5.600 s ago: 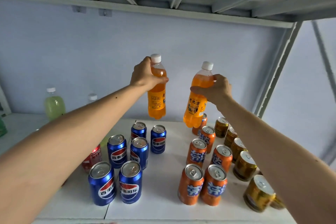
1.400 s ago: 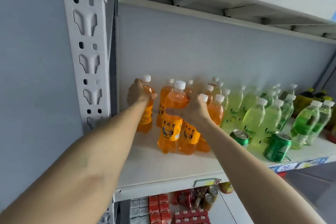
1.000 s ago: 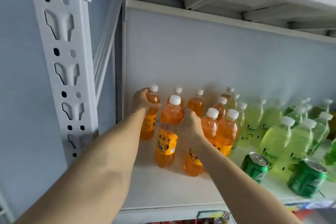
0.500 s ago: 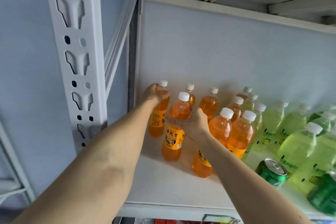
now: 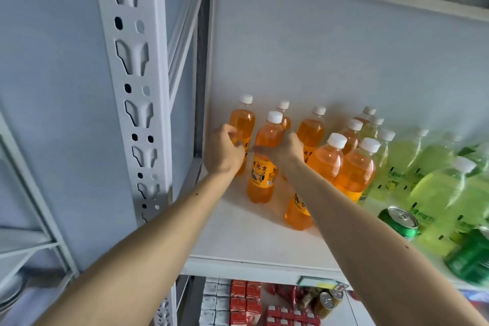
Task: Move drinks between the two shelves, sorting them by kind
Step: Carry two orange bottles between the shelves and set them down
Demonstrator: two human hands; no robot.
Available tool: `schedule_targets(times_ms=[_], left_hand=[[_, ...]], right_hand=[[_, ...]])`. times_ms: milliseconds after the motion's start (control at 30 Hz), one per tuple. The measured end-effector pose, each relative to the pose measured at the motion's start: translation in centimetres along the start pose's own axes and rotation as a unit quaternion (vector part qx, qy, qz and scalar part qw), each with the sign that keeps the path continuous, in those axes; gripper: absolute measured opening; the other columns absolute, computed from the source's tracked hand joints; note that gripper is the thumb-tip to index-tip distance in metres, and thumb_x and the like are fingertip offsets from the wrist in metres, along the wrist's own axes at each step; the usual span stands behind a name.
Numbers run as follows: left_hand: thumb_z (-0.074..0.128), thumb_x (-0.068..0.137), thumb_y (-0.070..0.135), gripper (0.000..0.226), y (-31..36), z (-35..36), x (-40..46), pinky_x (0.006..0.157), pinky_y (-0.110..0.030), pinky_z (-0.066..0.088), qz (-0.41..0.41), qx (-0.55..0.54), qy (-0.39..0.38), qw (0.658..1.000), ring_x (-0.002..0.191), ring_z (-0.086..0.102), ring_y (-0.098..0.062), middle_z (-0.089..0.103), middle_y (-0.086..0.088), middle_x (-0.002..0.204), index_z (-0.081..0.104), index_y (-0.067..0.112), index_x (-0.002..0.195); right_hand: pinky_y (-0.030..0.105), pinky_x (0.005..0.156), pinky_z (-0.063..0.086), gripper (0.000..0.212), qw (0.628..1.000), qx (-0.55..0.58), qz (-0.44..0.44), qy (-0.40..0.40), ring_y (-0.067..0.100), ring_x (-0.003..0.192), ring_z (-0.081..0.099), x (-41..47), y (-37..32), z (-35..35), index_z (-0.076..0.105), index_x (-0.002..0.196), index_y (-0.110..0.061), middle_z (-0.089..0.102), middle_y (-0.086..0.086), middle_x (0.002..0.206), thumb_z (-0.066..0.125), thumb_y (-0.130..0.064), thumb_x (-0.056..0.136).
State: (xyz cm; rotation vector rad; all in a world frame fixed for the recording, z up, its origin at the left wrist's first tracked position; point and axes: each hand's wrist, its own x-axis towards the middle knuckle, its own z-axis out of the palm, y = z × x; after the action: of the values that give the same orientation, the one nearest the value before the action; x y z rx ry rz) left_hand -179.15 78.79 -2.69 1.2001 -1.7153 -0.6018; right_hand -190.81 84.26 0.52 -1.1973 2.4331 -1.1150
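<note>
Several orange soda bottles (image 5: 325,159) with white caps stand at the left end of the white shelf (image 5: 246,243). My right hand (image 5: 287,148) grips the front orange bottle (image 5: 264,167) round its shoulder, thumb across the front; that bottle stands upright on the shelf. The leftmost orange bottle (image 5: 242,120) stands by the back left corner. My left hand (image 5: 223,152) hovers just in front of its lower half, fingers loosely curled and blurred, and hides the label.
Pale green bottles (image 5: 434,188) fill the shelf to the right of the orange ones. Two green cans (image 5: 401,222) sit near the front right. A perforated white upright (image 5: 132,87) stands to the left. Red cartons (image 5: 246,302) and cans lie on the shelf below.
My left hand has slid down from the leftmost bottle's neck and loosened off it. My right hand keeps its hold on the front bottle. Both carried bottles now stand on this shelf.
</note>
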Motion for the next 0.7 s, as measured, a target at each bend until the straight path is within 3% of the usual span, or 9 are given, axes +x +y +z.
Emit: schedule_targets(times_ms=[167, 333, 433, 700], left_hand=[[0.063, 0.09, 0.026, 0.017, -3.0, 0.6, -4.5, 0.069, -0.026, 0.047, 0.063, 0.142, -0.085, 0.984, 0.093, 0.063, -0.017, 0.065, 0.002, 0.107, 0.064, 0.018, 0.105], [0.064, 0.089, 0.028, 0.026, -4.9, 0.8, -7.3, 0.076, -0.031, 0.05, 0.109, 0.238, -0.142, 0.955, 0.098, 0.062, -0.02, 0.064, -0.001, 0.11, 0.06, 0.015, 0.111], [0.061, 0.09, 0.026, 0.022, -5.4, 0.7, -8.7, 0.072, -0.031, 0.045, 0.124, 0.296, -0.169, 0.932, 0.097, 0.06, -0.021, 0.063, -0.002, 0.107, 0.06, 0.014, 0.109], [0.059, 0.091, 0.027, 0.024, -5.2, -0.6, -10.1, 0.073, -0.031, 0.044, 0.133, 0.319, -0.185, 0.92, 0.099, 0.06, -0.021, 0.062, -0.001, 0.11, 0.06, 0.015, 0.112]], right_hand=[[0.03, 0.075, 0.051, 0.079, 1.0, 0.013, 0.01, -0.015, 0.024, 0.106, 0.059, -0.3, -0.1, 0.1, 0.041, 0.129, -0.01, 0.057, 0.007, 0.118, 0.084, -0.041, 0.07], [0.027, 0.071, 0.047, 0.078, 0.999, 0.026, 0.018, -0.036, 0.019, 0.09, 0.053, -0.5, -0.2, 0.0, 0.033, 0.133, -0.008, 0.056, 0.007, 0.12, 0.08, -0.036, 0.077], [0.03, 0.076, 0.048, 0.085, 0.998, 0.029, 0.026, -0.048, 0.026, 0.108, 0.058, -0.5, -0.2, -0.1, 0.026, 0.139, -0.007, 0.054, 0.01, 0.128, 0.079, -0.035, 0.078], [0.028, 0.073, 0.047, 0.088, 0.998, 0.04, 0.035, -0.042, 0.026, 0.105, 0.058, -2.2, -0.9, -0.9, 0.025, 0.139, -0.004, 0.055, 0.012, 0.129, 0.08, -0.035, 0.077]])
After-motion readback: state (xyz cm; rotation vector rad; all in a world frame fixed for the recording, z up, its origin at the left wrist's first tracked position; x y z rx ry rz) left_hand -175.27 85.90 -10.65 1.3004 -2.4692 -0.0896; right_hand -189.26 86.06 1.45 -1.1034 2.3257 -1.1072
